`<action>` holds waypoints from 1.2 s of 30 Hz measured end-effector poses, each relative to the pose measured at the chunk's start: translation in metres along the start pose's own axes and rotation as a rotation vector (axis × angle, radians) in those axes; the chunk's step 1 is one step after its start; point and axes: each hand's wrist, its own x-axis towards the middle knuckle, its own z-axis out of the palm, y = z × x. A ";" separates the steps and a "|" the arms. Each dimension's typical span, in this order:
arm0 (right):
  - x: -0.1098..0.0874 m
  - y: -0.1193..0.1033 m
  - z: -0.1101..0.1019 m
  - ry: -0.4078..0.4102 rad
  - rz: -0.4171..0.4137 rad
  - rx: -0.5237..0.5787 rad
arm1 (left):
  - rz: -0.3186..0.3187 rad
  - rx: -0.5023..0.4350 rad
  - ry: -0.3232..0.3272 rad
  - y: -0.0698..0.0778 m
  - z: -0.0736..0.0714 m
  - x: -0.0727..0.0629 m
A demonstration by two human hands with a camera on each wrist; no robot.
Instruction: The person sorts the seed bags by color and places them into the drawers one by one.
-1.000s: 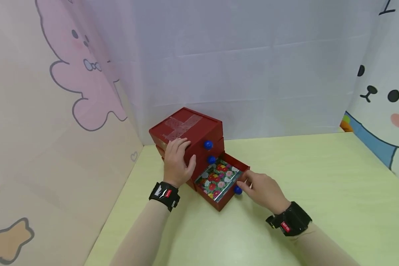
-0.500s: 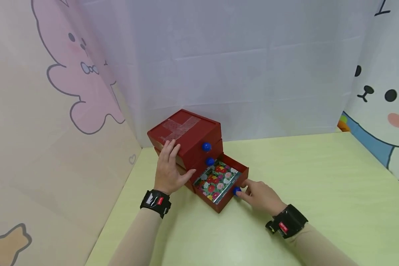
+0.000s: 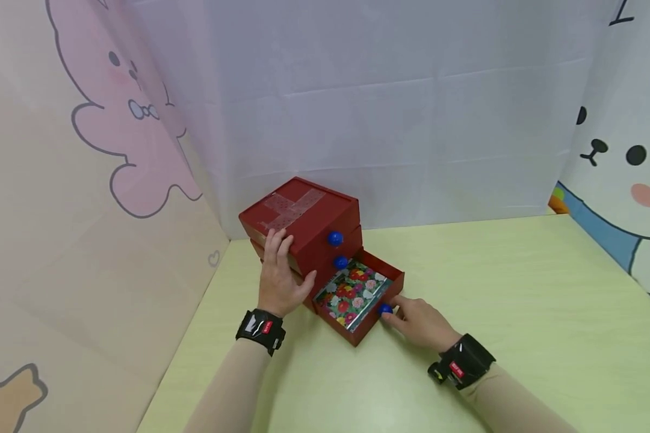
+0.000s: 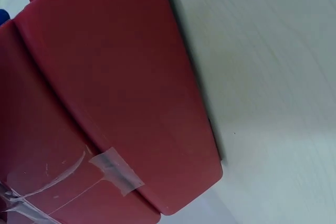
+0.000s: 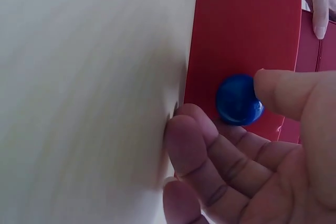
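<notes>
A small red chest of drawers (image 3: 333, 207) with blue round knobs stands at the back left, clear tape across its top. Its bottom drawer (image 3: 378, 260) is pulled out, and a flower-patterned sheet (image 3: 352, 294) shows inside. My left hand (image 3: 283, 285) rests against the chest's near side, fingertips up at the top edge, thumb spread toward the front. With thumb and index finger, my right hand (image 3: 424, 322) pinches the bottom drawer's blue knob (image 5: 239, 99); the other fingers curl below it. The left wrist view shows the chest's red side (image 4: 121, 87) and tape.
The chest stands on a pale yellow-green table (image 3: 493, 288). A white curtain (image 3: 401, 108) hangs close behind it. At the left is a wall sheet (image 3: 157, 264) with a pink cartoon figure; a white cartoon face (image 3: 623, 180) is at the right.
My right hand has come down from the drawer's front rim to its knob. My left hand has slid slightly lower along the chest's side. The drawer stays pulled out.
</notes>
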 end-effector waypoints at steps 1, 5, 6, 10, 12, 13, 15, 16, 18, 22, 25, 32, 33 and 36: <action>0.000 0.000 0.000 -0.003 -0.001 -0.002 | 0.001 0.001 0.002 0.000 0.001 0.000; 0.001 -0.002 0.001 -0.006 -0.002 -0.011 | 0.001 0.011 0.008 0.001 0.002 0.000; 0.001 -0.002 0.001 -0.008 -0.002 -0.013 | 0.002 0.014 0.011 0.001 0.002 0.000; 0.003 -0.002 0.003 -0.010 -0.005 -0.018 | 0.010 0.027 0.024 0.000 0.001 -0.001; 0.003 -0.002 0.004 -0.009 -0.006 -0.020 | 0.016 0.025 0.030 -0.001 0.001 -0.001; 0.003 -0.002 0.004 -0.007 -0.006 -0.021 | 0.017 0.025 0.030 -0.001 0.001 -0.001; 0.004 -0.002 0.004 -0.004 -0.006 -0.020 | 0.017 0.021 0.032 -0.002 0.001 -0.001; 0.004 -0.002 0.004 -0.002 -0.006 -0.020 | 0.015 0.020 0.032 -0.002 0.002 -0.001; 0.004 -0.001 0.005 0.003 -0.004 -0.021 | 0.010 0.018 0.032 -0.002 0.003 -0.001; 0.005 -0.003 0.006 0.011 -0.008 -0.022 | -0.005 0.019 0.037 -0.002 0.004 -0.004; 0.006 -0.006 0.007 0.013 -0.021 -0.015 | -0.014 0.021 0.052 -0.002 0.002 -0.005; 0.012 -0.013 0.011 0.018 -0.019 -0.003 | -0.026 0.005 0.039 0.004 0.000 -0.002; 0.013 -0.012 0.012 0.018 -0.012 -0.006 | -0.027 0.010 0.034 0.005 0.000 -0.002; 0.015 -0.012 0.013 0.022 -0.007 -0.005 | -0.031 0.025 0.024 0.005 0.000 -0.001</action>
